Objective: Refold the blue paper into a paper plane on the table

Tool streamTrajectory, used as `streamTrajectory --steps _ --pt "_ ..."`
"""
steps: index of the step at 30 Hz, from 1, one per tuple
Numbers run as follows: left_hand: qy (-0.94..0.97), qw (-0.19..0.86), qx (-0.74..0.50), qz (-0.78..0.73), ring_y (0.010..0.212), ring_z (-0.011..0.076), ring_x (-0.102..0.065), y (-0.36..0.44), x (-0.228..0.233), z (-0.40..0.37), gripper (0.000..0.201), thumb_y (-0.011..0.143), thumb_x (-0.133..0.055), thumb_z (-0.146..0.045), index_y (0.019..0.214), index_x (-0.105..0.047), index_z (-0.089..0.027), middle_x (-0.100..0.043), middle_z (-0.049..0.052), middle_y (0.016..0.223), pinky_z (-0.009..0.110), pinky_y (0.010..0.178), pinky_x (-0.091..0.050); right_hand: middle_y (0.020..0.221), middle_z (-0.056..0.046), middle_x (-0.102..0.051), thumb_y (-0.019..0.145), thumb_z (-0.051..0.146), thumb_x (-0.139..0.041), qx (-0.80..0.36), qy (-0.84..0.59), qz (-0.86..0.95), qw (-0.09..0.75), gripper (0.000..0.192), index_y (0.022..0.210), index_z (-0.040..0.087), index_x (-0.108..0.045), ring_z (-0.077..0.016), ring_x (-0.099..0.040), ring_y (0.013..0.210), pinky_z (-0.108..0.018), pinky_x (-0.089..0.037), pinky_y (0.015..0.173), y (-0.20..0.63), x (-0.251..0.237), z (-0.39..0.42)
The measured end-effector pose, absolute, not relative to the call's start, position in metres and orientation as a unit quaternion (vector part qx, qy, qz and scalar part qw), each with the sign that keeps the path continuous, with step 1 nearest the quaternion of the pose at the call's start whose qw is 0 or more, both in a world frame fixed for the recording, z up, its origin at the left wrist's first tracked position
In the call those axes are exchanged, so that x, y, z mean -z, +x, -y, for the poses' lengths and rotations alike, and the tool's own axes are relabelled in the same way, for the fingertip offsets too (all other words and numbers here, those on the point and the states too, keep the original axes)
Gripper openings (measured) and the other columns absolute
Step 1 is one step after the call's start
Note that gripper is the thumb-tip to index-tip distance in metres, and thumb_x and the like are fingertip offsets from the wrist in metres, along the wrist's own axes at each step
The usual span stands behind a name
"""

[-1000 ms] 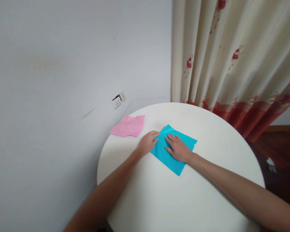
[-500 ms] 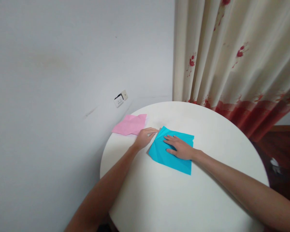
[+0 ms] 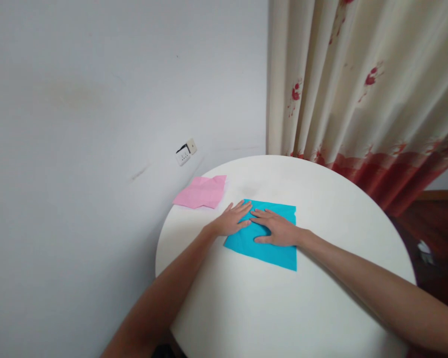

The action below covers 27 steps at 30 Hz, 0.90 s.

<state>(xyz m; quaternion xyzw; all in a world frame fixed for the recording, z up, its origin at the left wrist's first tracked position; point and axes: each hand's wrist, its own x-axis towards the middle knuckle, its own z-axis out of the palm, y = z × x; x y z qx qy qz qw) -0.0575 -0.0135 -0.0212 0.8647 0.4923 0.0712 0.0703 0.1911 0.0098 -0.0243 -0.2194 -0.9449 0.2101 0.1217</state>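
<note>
Hands (image 3: 233, 222) (image 3: 278, 229) flat on blue paper (image 3: 272, 251), long axis left-right

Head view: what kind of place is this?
Probably a room in a home: a floral curtain, a round white table by a wall socket, both hands flat on blue paper.

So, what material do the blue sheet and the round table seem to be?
Blue sheet: thin matte paper, it seems; it lies flat with faint creases. Round table: smooth white top with a soft sheen, perhaps laminate or painted wood; the pictures cannot settle which.
</note>
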Motion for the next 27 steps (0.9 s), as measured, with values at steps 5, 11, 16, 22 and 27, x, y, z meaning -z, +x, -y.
streamTrajectory --steps 5,11,16,22,27 --pt "0.866 0.055 -0.029 -0.496 0.154 0.0307 -0.016 -0.059 0.021 0.016 0.073 0.099 -0.049 -0.058 0.160 -0.025 -0.026 -0.026 0.013 0.164 0.057 0.121 -0.018 0.164 -0.011 -0.030 0.106 0.048 -0.024 -0.156 -0.295 0.935 0.120 0.061 0.156 0.016 -0.037 -0.0261 -0.021 0.153 -0.053 -0.015 0.124 0.185 0.033 -0.007" --pt "0.867 -0.045 -0.057 -0.494 0.155 0.0299 -0.016 -0.025 0.023 0.031 0.062 0.104 -0.037 -0.048 0.157 -0.031 -0.017 -0.028 0.015 0.164 0.060 0.122 -0.008 0.164 -0.016 -0.027 0.103 0.038 -0.030 -0.090 -0.410 0.900 0.120 0.060 0.156 0.010 -0.035 -0.0303 -0.020 0.153 -0.056 -0.015 0.123 0.178 0.043 -0.006" --pt "0.875 -0.081 -0.064 -0.473 0.152 0.0283 -0.026 -0.006 0.032 0.035 0.056 0.106 -0.032 -0.037 0.154 -0.035 -0.009 -0.036 0.019 0.160 0.053 0.124 -0.013 0.164 -0.016 -0.027 0.102 0.034 -0.027 -0.079 -0.404 0.904 0.114 0.061 0.157 0.007 -0.031 -0.0291 -0.020 0.153 -0.055 -0.017 0.123 0.178 0.043 -0.008" --pt "0.833 -0.058 -0.044 -0.549 0.153 0.0342 -0.021 -0.005 0.039 0.028 0.062 0.106 -0.029 -0.042 0.156 -0.032 -0.005 -0.025 0.021 0.163 0.052 0.121 -0.026 0.164 -0.014 -0.028 0.102 0.034 -0.027 -0.058 -0.379 0.917 0.112 0.060 0.156 0.007 -0.035 -0.0272 -0.022 0.153 -0.052 -0.017 0.123 0.179 0.044 -0.017" --pt "0.807 -0.058 -0.034 -0.587 0.152 0.0322 -0.024 -0.002 0.036 0.027 0.058 0.106 -0.029 -0.041 0.157 -0.032 -0.013 -0.026 0.015 0.164 0.055 0.121 -0.026 0.163 -0.017 -0.030 0.104 0.038 -0.028 -0.051 -0.423 0.897 0.118 0.061 0.154 0.006 -0.037 -0.0303 -0.024 0.152 -0.053 -0.019 0.122 0.177 0.041 -0.014"
